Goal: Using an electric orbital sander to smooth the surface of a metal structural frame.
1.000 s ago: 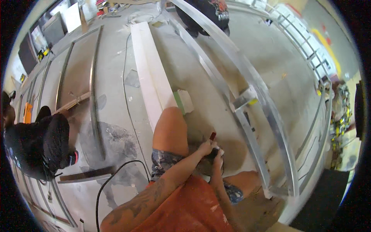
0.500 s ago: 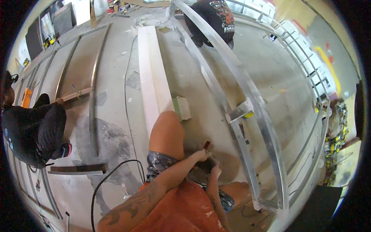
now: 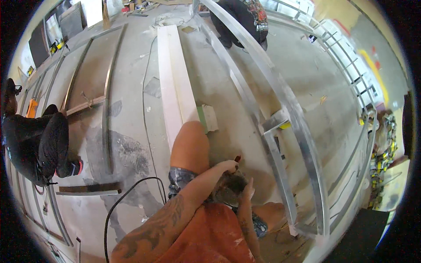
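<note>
Between my bare knees sits a dark, dusty, rounded thing like a bowl (image 3: 229, 187); its exact kind cannot be made out. My left hand (image 3: 229, 165) is closed at its far left edge, around a short reddish-brown handle (image 3: 237, 158) whose lower part is hidden. At the right side of the bowl-like thing, my right hand (image 3: 248, 192) grips its edge, with the fingers partly hidden. A long white board (image 3: 173, 74) lies ahead of my left knee, and a small white-and-green box (image 3: 209, 118) is beside it.
A silver metal frame (image 3: 302, 136) rises close on my right. One person (image 3: 33, 144) crouches at the left near metal bars (image 3: 107, 87); another (image 3: 239, 24) is bent down at the far side. A black cable (image 3: 115, 208) curves beside my left leg.
My hands have moved slightly apart, and more of the dark bowl-like thing shows between them. The reddish-brown handle stands out less above my left hand. The view has shifted slightly.
</note>
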Available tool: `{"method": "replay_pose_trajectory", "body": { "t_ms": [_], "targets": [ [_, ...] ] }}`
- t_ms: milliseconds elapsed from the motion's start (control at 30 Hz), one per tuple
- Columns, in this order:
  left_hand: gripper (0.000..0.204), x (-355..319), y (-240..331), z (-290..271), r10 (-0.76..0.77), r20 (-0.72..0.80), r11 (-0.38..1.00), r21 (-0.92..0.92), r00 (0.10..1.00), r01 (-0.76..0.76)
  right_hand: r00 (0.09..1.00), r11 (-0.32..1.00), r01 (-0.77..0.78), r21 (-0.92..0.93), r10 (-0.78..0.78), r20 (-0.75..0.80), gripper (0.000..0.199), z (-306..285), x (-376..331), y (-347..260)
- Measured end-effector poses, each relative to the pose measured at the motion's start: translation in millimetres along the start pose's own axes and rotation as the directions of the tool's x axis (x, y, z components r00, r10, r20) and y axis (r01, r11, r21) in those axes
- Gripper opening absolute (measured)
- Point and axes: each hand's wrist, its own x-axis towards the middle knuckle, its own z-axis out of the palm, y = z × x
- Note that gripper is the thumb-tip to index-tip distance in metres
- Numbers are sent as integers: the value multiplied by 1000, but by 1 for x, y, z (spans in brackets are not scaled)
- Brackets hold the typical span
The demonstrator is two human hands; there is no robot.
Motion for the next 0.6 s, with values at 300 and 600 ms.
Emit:
{"method": "replay_pose_trajectory", "body": {
  "t_ms": [300, 600],
  "targets": [
    [62, 21, -33, -5, 9, 14, 992, -122, 1000, -8, 951, 965, 36, 261, -113, 287, 47, -17, -47, -47],
    [56, 23, -29, 3, 124, -81, 992, -7, 989, -125, 680, 655, 683, -325, -406, 611, 41, -50, 22, -43]
  ]
}}
